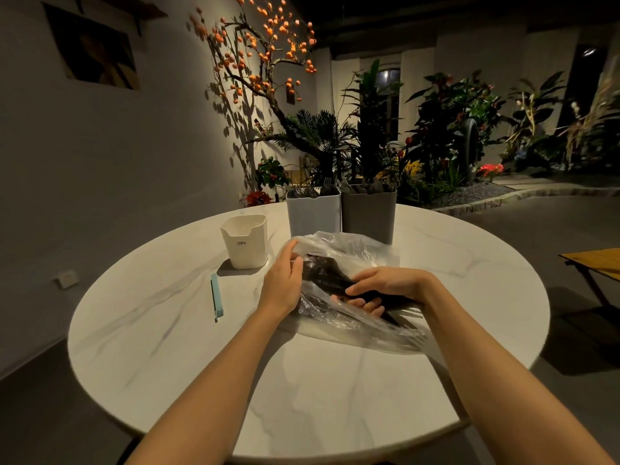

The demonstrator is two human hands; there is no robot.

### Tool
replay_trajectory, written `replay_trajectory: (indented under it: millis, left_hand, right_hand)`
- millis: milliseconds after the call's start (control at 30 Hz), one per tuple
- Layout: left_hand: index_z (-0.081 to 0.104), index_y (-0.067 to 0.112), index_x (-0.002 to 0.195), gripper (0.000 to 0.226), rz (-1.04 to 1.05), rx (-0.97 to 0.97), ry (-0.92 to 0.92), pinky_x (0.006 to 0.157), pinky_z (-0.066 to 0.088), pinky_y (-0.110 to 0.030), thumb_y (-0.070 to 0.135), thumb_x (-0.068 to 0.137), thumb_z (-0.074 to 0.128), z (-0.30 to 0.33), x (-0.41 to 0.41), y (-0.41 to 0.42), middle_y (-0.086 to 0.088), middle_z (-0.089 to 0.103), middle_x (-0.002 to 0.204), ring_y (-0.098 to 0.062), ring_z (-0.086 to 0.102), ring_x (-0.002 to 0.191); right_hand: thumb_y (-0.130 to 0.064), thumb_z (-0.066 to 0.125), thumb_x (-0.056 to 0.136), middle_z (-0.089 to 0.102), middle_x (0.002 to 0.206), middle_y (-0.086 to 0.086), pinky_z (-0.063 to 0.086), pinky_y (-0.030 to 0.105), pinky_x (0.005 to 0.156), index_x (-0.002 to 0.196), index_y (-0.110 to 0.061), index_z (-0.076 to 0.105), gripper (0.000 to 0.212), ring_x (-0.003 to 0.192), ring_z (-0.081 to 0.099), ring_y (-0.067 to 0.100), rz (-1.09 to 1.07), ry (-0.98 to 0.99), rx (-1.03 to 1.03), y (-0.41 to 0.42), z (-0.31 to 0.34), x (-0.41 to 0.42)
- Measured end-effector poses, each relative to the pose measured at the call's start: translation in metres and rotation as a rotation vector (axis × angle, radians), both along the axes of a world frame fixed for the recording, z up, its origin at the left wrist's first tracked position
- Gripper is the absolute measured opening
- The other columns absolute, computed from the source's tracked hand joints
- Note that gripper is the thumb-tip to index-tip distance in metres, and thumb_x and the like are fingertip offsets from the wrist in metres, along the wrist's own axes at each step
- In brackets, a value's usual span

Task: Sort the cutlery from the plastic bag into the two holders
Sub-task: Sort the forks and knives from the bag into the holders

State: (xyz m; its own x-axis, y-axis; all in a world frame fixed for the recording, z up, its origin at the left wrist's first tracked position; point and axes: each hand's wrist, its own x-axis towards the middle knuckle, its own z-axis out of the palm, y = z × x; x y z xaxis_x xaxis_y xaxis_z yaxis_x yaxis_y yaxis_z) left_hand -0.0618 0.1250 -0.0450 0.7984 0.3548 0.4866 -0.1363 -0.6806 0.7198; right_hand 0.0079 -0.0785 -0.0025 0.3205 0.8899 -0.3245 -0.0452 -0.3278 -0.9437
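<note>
While left hand [281,280] holds plastic bag [345,250] open at table [167,330] centre, right hand [379,286] grips dark cutlery [327,275] inside. Step: drawing out a bundle, likely. Next: lift clear, sort into white holder [313,213] or grey holder [368,214], both just behind bag.

bag [349,250] before two holders [314,213] [369,214] — cup [244,241] left.
</note>
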Motion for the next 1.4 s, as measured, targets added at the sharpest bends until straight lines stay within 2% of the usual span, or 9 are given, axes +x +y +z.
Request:
replay_trajectory:
  millis: [200, 367, 467, 633, 767, 1000, 1100, 1233, 1400]
  left_hand:
    - [0.054, 0.018, 0.128, 0.032, -0.075, -0.199, -0.091, 0.084, 0.047, -0.011, 0.025, 0.105, 0.032, 0.013, -0.005, -0.007, -0.003, 0.059, 0.125, -0.007, 0.057, 0.098]
    - [0.062, 0.017, 0.101, 0.025, -0.054, -0.238, -0.232, 0.083, 0.057, -0.043, 0.019, 0.104, 0.037, 0.021, -0.009, -0.008, 0.001, 0.067, 0.093, -0.016, 0.065, 0.085]
    - [0.061, 0.016, 0.105, 0.021, 0.062, -0.102, -0.289, 0.092, 0.050, -0.044, 0.023, 0.100, 0.042, 0.023, -0.005, -0.010, 0.002, 0.063, 0.102, -0.010, 0.058, 0.093]
    - [0.051, 0.016, 0.106, 0.022, 0.150, -0.051, -0.166, 0.101, 0.036, -0.042, 0.035, 0.102, 0.040, 0.031, -0.001, -0.017, 0.007, 0.056, 0.091, -0.015, 0.051, 0.090]
    - [0.050, 0.013, 0.108, 0.032, 0.035, -0.161, -0.128, 0.072, 0.044, -0.010, 0.043, 0.098, 0.045, 0.042, 0.002, -0.020, -0.004, 0.060, 0.100, -0.019, 0.058, 0.093]
    - [0.046, 0.015, 0.120, 0.058, 0.060, -0.318, -0.050, 0.079, 0.043, -0.024, 0.054, 0.082, 0.065, 0.058, 0.010, -0.030, -0.003, 0.054, 0.115, -0.017, 0.054, 0.104]
    - [0.050, 0.014, 0.116, 0.050, 0.088, -0.313, -0.054, 0.072, 0.049, -0.021, 0.043, 0.082, 0.071, 0.057, 0.013, -0.030, -0.006, 0.057, 0.112, -0.020, 0.058, 0.101]
    - [0.046, 0.013, 0.121, 0.043, 0.036, -0.487, -0.072, 0.077, 0.054, -0.026, 0.024, 0.087, 0.069, 0.055, 0.016, -0.027, -0.015, 0.058, 0.116, -0.023, 0.060, 0.101]
    - [0.024, 0.014, 0.131, 0.060, 0.008, -0.718, -0.120, 0.066, 0.049, -0.017, 0.013, 0.088, 0.067, 0.054, 0.016, -0.024, -0.016, 0.056, 0.105, -0.013, 0.058, 0.080]
  right_hand:
    - [-0.004, 0.037, 0.101, 0.053, 0.076, 0.004, 0.042, 0.020, 0.055, 0.121, -0.004, 0.048, 0.023, 0.057, 0.041, 0.009, 0.165, -0.130, -0.014, 0.008, 0.008, -0.004]
    - [-0.007, 0.048, 0.095, 0.053, 0.074, 0.004, 0.041, 0.018, 0.052, 0.107, -0.001, 0.051, 0.014, 0.054, 0.042, 0.008, 0.089, -0.164, 0.103, 0.006, 0.011, 0.002]
    - [-0.003, 0.044, 0.098, 0.054, 0.067, 0.000, 0.038, 0.017, 0.051, 0.089, -0.005, 0.054, 0.014, 0.052, 0.041, 0.008, 0.025, -0.175, 0.176, 0.004, 0.012, 0.003]
    - [-0.010, 0.043, 0.100, 0.047, 0.068, 0.002, 0.036, 0.018, 0.051, 0.085, -0.006, 0.050, 0.017, 0.053, 0.038, 0.009, -0.003, -0.222, 0.214, 0.005, 0.016, 0.009]
    - [-0.017, 0.041, 0.102, 0.046, 0.070, 0.002, 0.035, 0.019, 0.050, 0.087, -0.009, 0.052, 0.020, 0.053, 0.037, 0.010, -0.030, -0.198, 0.223, 0.009, 0.016, 0.012]
    - [-0.014, 0.042, 0.101, 0.050, 0.073, 0.002, 0.040, 0.017, 0.051, 0.120, -0.003, 0.055, 0.025, 0.054, 0.044, 0.007, -0.047, -0.151, 0.205, 0.017, 0.014, 0.012]
    - [-0.014, 0.043, 0.101, 0.053, 0.074, 0.002, 0.041, 0.016, 0.051, 0.129, -0.001, 0.049, 0.031, 0.054, 0.044, 0.008, -0.037, -0.102, 0.203, 0.017, 0.010, 0.014]
    - [-0.013, 0.048, 0.099, 0.052, 0.076, 0.003, 0.038, 0.018, 0.053, 0.111, -0.010, 0.061, 0.018, 0.055, 0.042, 0.008, -0.021, -0.150, 0.214, 0.014, 0.007, 0.014]
    - [-0.010, 0.045, 0.100, 0.049, 0.076, 0.005, 0.039, 0.022, 0.054, 0.132, 0.002, 0.050, 0.035, 0.055, 0.038, 0.009, -0.063, -0.063, 0.251, 0.015, 0.003, 0.013]
